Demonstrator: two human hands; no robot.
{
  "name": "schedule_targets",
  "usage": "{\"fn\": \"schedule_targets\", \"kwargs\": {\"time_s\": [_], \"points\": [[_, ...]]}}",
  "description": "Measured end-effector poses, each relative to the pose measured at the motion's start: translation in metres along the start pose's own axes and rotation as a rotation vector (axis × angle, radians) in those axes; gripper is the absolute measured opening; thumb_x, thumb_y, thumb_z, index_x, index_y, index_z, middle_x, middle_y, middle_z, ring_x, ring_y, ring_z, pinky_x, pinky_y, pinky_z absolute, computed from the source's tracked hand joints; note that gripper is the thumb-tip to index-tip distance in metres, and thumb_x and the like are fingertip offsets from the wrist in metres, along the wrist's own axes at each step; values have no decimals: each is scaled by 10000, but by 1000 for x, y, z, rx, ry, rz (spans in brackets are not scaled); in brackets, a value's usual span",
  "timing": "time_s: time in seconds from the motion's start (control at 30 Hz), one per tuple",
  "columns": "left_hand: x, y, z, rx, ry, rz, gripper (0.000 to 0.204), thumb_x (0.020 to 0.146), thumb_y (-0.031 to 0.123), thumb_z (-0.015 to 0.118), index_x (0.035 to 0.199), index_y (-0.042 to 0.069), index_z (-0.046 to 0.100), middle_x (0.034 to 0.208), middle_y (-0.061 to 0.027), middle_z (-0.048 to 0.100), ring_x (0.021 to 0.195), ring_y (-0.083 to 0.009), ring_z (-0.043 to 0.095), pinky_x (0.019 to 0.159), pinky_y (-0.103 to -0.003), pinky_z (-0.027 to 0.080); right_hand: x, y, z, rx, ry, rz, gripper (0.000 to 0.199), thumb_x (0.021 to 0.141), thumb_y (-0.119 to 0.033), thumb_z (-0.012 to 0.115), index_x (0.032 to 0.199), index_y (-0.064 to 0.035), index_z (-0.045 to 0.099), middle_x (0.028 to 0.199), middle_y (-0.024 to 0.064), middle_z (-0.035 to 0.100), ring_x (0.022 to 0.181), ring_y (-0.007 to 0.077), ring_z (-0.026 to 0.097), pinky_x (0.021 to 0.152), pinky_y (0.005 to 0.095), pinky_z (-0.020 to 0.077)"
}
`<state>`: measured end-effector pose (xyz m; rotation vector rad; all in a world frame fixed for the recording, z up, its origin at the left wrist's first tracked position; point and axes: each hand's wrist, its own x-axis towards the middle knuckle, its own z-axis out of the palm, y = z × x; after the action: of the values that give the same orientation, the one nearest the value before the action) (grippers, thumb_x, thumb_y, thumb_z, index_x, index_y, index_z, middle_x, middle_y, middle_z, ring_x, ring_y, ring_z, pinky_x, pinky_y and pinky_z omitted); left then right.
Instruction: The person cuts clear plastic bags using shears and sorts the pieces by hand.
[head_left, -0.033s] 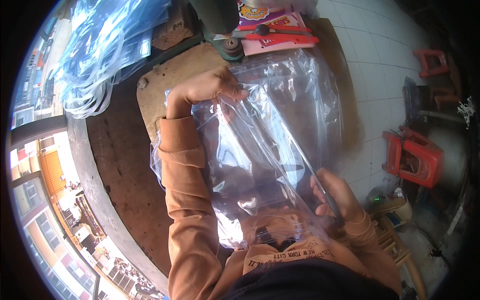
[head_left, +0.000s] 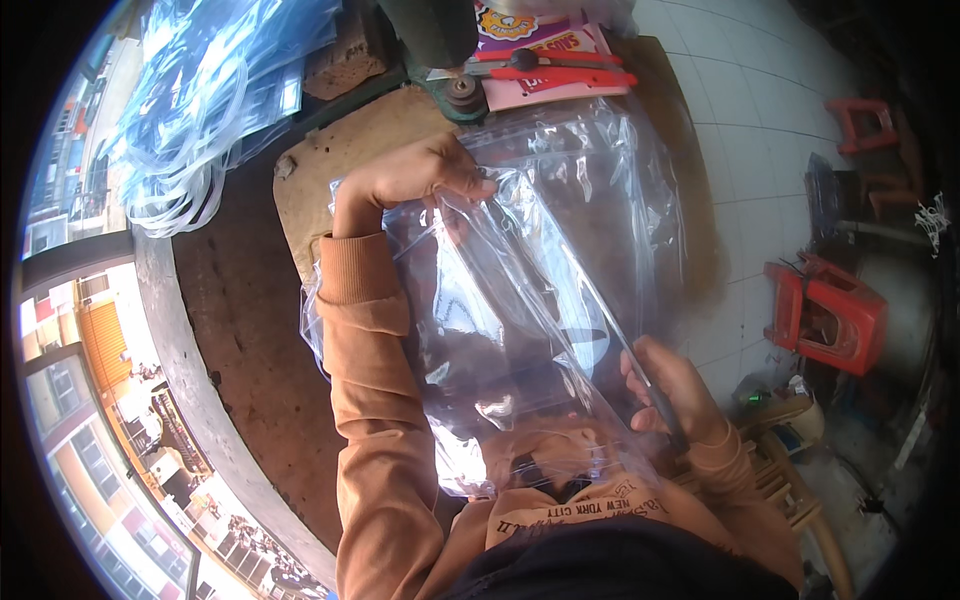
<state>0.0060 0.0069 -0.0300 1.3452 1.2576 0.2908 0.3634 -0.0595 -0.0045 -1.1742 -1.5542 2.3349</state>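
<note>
A clear plastic sheet (head_left: 470, 340), folded and shiny, lies across the table and down to my lap. My left hand (head_left: 425, 175) is closed at its upper part, pinching a fold between thumb and fingers. On the right, my right hand (head_left: 680, 385) is wrapped round the dark lower end of a long thin rod (head_left: 612, 325). The rod slants up and left along the plastic toward my left hand. Glare hides its far end, and its exact kind cannot be made out.
Beyond the plastic stands a dark green machine (head_left: 430, 35) with a round metal part at its base. Red-handled scissors (head_left: 580, 72) lie on printed packs beside it. Clear strips (head_left: 190, 190) hang at the far left. A red stool (head_left: 835, 315) stands on the tiled floor at right.
</note>
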Motion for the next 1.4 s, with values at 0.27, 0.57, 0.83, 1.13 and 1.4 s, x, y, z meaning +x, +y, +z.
{"fn": "schedule_targets", "kwargs": {"time_s": [0.27, 0.57, 0.83, 1.13, 1.4], "points": [[1, -2, 0, -24, 3, 36, 332, 802, 267, 626, 727, -56, 649, 583, -58, 584, 533, -106, 523, 505, -247, 416, 2, 0, -1, 8, 10, 5, 613, 575, -411, 826, 907, -34, 473, 603, -65, 364, 562, 22, 311, 490, 188, 231], [1, -6, 2, -54, 16, 38, 385, 801, 329, 613, 671, -32, 643, 556, -41, 559, 499, -118, 531, 438, -240, 422, -2, -6, 3, -27, 64, 37, 523, 584, -305, 840, 888, -49, 500, 583, -78, 383, 545, 11, 319, 478, 179, 230], [0, 2, 1, -42, -1, -20, 347, 805, 252, 620, 692, -76, 620, 608, -139, 625, 526, -159, 584, 531, -267, 450, 4, -8, 3, 12, 18, 19, 548, 607, -368, 816, 897, -51, 476, 619, -63, 395, 577, 23, 348, 497, 187, 259], [0, 2, 1, -51, 3, -5, 356, 797, 263, 625, 695, -78, 619, 603, -128, 622, 542, -146, 568, 548, -261, 442, 2, -14, 5, -65, 53, 13, 486, 604, -259, 833, 869, -42, 487, 597, -63, 390, 563, 19, 344, 501, 168, 275], [-1, 1, 1, -96, -15, -23, 340, 806, 249, 625, 698, -74, 618, 615, -120, 627, 540, -144, 570, 549, -256, 447, 6, -11, 5, -9, 32, -7, 466, 642, -241, 811, 900, -44, 477, 583, -66, 387, 536, 9, 309, 474, 172, 238]]}}
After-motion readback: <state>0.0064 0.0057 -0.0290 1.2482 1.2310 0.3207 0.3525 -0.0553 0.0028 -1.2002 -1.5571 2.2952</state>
